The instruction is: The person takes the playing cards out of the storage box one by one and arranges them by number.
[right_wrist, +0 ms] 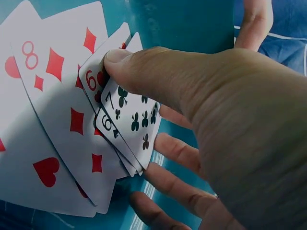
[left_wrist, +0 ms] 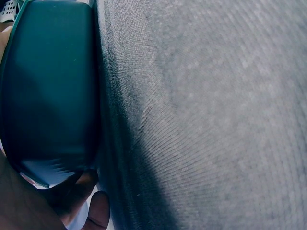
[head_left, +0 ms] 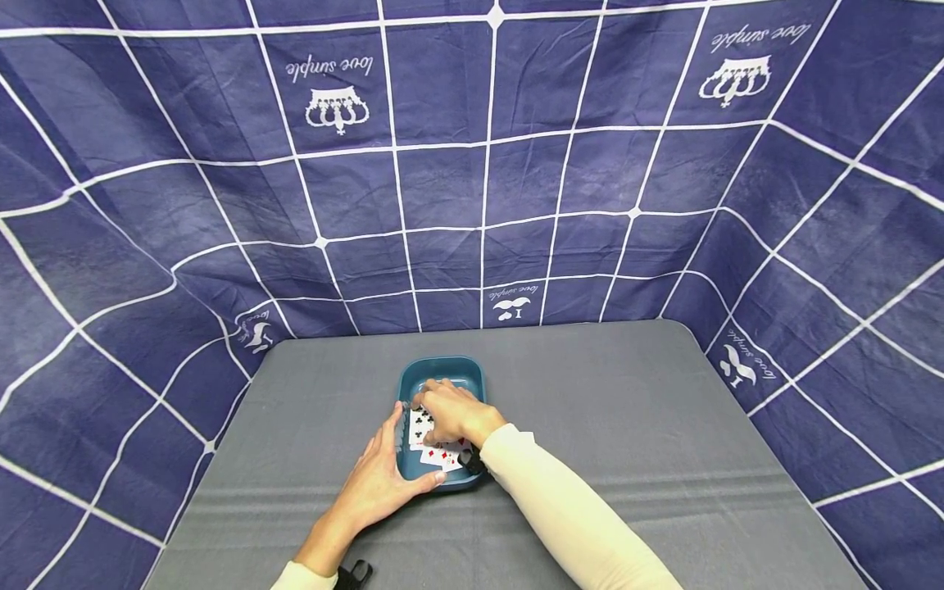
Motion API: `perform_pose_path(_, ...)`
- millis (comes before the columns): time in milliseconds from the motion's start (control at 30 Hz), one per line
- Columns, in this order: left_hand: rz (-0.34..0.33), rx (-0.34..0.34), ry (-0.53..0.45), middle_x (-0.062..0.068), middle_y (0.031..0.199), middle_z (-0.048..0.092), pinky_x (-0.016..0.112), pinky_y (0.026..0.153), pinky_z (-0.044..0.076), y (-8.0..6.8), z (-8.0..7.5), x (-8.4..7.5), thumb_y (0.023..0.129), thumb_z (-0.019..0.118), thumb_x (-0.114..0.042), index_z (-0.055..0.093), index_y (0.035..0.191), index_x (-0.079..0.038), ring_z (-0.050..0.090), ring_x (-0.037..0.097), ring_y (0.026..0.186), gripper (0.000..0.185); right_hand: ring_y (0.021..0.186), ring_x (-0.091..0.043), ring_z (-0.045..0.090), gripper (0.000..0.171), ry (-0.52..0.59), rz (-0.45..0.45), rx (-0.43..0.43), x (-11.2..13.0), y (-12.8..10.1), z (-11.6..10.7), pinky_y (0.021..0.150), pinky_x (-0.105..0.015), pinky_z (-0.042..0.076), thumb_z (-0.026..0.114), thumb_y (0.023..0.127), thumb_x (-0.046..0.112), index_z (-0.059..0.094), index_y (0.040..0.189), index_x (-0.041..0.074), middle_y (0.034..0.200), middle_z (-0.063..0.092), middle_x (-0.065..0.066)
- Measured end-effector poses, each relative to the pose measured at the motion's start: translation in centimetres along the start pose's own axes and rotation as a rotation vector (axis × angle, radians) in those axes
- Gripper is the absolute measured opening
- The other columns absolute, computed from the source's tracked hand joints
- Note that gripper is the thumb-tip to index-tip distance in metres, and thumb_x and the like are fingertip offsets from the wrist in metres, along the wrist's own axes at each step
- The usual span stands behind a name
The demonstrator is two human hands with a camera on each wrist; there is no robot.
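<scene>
A teal tray (head_left: 442,358) with rounded corners lies on the grey table, holding several playing cards. My left hand (head_left: 378,485) grips its near left corner, thumb at the near rim and fingers along the left side. Inside the tray, my right hand (head_left: 451,410) pinches a few overlapping cards. In the right wrist view, the thumb presses near a red six (right_wrist: 91,79) and a seven of clubs (right_wrist: 135,115), with fingertips at their opposite edge. Beside these lie an eight of diamonds (right_wrist: 57,91) and other red cards. The palm side of the right hand is hidden.
Grey cloth covers the table (head_left: 627,410) around the tray. Dark blue fabric (head_left: 442,188) with white grid lines hangs behind the table and along both sides. A dark band (head_left: 354,575) sits on the left wrist.
</scene>
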State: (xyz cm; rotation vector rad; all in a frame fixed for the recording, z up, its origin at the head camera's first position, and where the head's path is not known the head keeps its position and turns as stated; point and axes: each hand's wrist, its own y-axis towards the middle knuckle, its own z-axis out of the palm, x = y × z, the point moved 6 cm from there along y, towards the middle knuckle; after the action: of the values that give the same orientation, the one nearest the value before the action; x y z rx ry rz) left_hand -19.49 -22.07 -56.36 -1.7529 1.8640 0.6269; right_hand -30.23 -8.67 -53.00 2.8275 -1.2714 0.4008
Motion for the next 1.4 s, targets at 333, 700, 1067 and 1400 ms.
perform_pose_path(333, 0.005, -0.005, 0.001, 0.021, 0.187, 0.04, 0.079, 0.127, 0.045, 0.0, 0.0, 0.1, 0.083, 0.094, -0.078, 0.013, 0.189, -0.019, 0.049, 0.052, 0.167, 0.146, 0.132, -0.026, 0.067, 0.067, -0.023, -0.009, -0.022, -0.1, -0.1, -0.8, 0.111, -0.046, 0.064, 0.102, 0.093, 0.041, 0.077, 0.153, 0.026, 0.151, 0.07, -0.002)
perform_pose_path(700, 0.011, -0.006, -0.006, 0.018, 0.191, 0.034, 0.079, 0.128, 0.043, 0.0, 0.0, 0.0, 0.083, 0.094, -0.078, 0.015, 0.188, -0.018, 0.047, 0.052, 0.168, 0.145, 0.136, -0.029, 0.072, 0.073, 0.037, 0.0, -0.065, -0.4, -0.5, -1.8, 0.111, -0.052, 0.066, 0.1, 0.095, 0.04, 0.071, 0.16, 0.024, 0.156, 0.069, -0.004)
perform_pose_path(1067, 0.0, -0.001, 0.008, 0.019, 0.191, 0.034, 0.079, 0.127, 0.045, 0.0, 0.0, 0.1, 0.083, 0.093, -0.08, 0.014, 0.188, -0.019, 0.048, 0.052, 0.167, 0.145, 0.141, -0.027, 0.07, 0.072, 0.066, -0.017, -0.124, -1.1, -1.3, -3.0, 0.109, -0.053, 0.066, 0.1, 0.094, 0.043, 0.071, 0.157, 0.024, 0.155, 0.071, 0.0)
perform_pose_path(1400, -0.003, -0.005, 0.015, 0.023, 0.187, 0.04, 0.079, 0.124, 0.046, 0.0, 0.0, 0.1, 0.083, 0.094, -0.079, 0.014, 0.188, -0.02, 0.052, 0.052, 0.164, 0.145, 0.142, -0.026, 0.069, 0.064, 0.121, -0.009, -0.172, -1.9, -2.3, -3.8, 0.108, -0.053, 0.066, 0.099, 0.096, 0.046, 0.068, 0.147, 0.025, 0.152, 0.073, 0.001)
